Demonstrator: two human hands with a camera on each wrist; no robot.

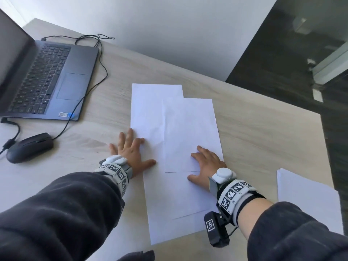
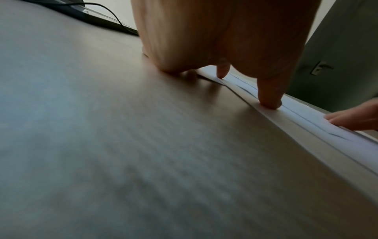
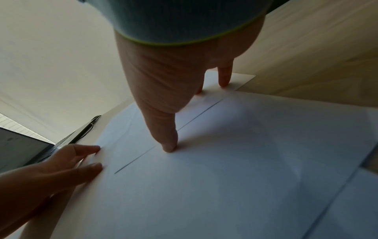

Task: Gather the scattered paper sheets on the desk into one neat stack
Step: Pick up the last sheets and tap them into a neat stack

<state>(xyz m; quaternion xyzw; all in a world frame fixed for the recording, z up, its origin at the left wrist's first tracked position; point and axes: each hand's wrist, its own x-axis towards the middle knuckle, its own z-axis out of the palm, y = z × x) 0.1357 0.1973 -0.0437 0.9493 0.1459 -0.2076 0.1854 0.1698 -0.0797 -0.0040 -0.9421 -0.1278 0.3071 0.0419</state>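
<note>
Overlapping paper sheets (image 1: 169, 129) mid-surface, edges staggered. My left hand (image 1: 131, 153) lies flat, fingers spread on their left edge; right hand (image 1: 207, 162) flat on top, likely pinning for squaring. More sheets (image 1: 305, 194) near right.

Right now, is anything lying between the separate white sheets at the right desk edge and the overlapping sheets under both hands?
Nothing visible: only bare pale wooden desk separates the separate white sheets from the overlapping white sheets.
</note>
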